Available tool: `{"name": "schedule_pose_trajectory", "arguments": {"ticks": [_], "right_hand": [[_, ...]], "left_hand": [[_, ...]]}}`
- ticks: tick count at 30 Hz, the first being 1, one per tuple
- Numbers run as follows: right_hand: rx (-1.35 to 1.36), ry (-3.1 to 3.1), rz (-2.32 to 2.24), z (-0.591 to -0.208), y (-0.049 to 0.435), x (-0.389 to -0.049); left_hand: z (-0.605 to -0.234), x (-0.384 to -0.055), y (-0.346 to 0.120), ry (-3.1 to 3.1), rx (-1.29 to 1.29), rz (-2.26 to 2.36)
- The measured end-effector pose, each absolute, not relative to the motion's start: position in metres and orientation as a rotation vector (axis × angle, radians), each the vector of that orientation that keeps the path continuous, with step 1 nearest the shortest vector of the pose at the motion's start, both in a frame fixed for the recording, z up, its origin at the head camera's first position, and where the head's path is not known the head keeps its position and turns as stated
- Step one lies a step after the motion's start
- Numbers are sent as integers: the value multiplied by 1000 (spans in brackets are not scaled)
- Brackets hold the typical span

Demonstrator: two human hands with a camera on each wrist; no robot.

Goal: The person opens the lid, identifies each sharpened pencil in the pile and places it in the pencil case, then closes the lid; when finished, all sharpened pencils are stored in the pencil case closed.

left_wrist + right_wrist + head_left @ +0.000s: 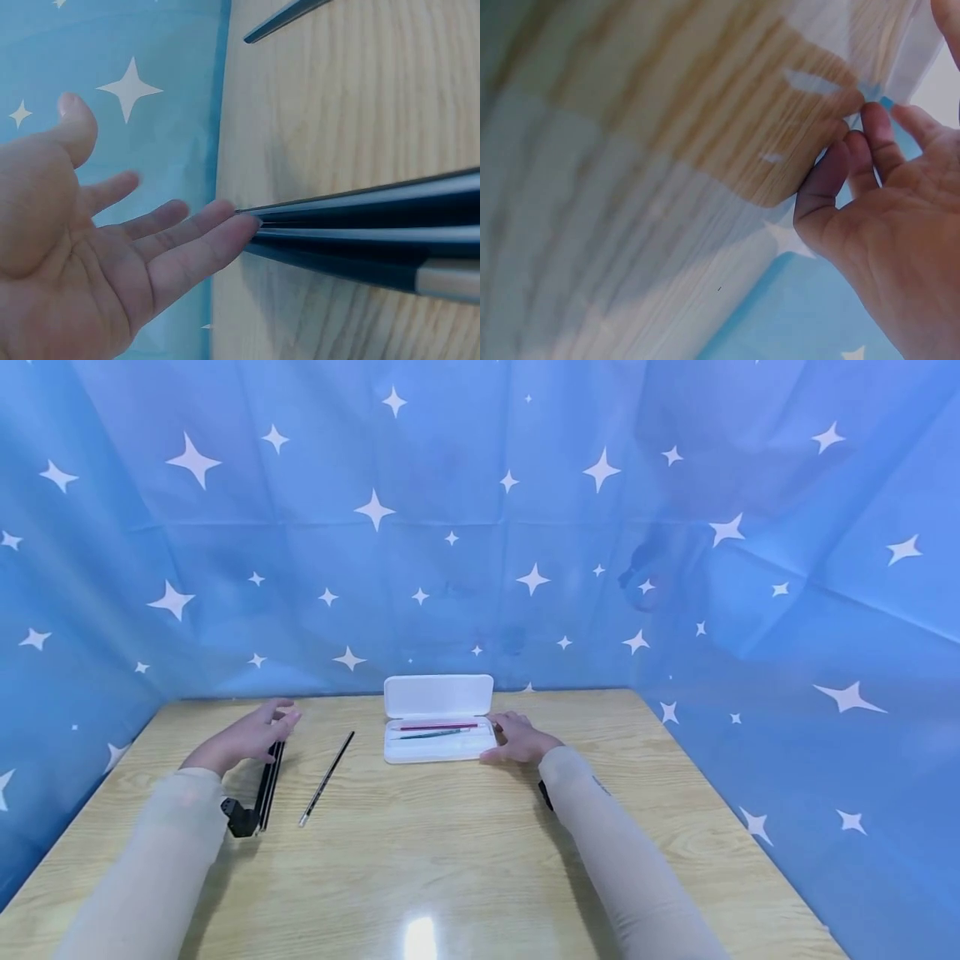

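Note:
A white pencil case (438,697) stands with its lid up at the back of the table. Inside lie a red pencil (435,727) and a green pencil (431,735). My right hand (522,742) holds the case's right end, thumb at the front corner and fingers at the rear. On the left, several dark pencils (269,789) lie side by side, partly hidden by the left hand and wrist. My left hand (247,735) hovers over their far ends, fingers spread; in the left wrist view the fingertips (240,232) overlap the pencil tips, and contact is unclear.
One more dark pencil (327,778) with a pale end lies alone between the bundle and the case. The wooden table (420,852) backs onto a blue curtain (450,527) with white stars. A black wrist mount (240,818) hangs beside the left sleeve.

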State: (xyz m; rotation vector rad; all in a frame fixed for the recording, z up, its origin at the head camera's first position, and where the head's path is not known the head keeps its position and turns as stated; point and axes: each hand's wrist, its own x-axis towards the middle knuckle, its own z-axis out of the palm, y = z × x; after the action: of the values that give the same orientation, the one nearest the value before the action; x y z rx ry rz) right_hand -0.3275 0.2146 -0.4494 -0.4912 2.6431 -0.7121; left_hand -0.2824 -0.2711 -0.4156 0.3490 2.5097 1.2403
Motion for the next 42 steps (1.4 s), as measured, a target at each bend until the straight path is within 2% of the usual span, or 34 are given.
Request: {"name": "schedule_pose_trajectory", "arguments": {"ticks": [14, 42], "right_hand": [[-487, 2638, -743, -441, 216, -328], [-494, 2625, -689, -450, 215, -333]], "left_hand": [[-407, -283, -267, 2568, 394, 1186], [-420, -278, -286, 2595, 346, 1165]]}}
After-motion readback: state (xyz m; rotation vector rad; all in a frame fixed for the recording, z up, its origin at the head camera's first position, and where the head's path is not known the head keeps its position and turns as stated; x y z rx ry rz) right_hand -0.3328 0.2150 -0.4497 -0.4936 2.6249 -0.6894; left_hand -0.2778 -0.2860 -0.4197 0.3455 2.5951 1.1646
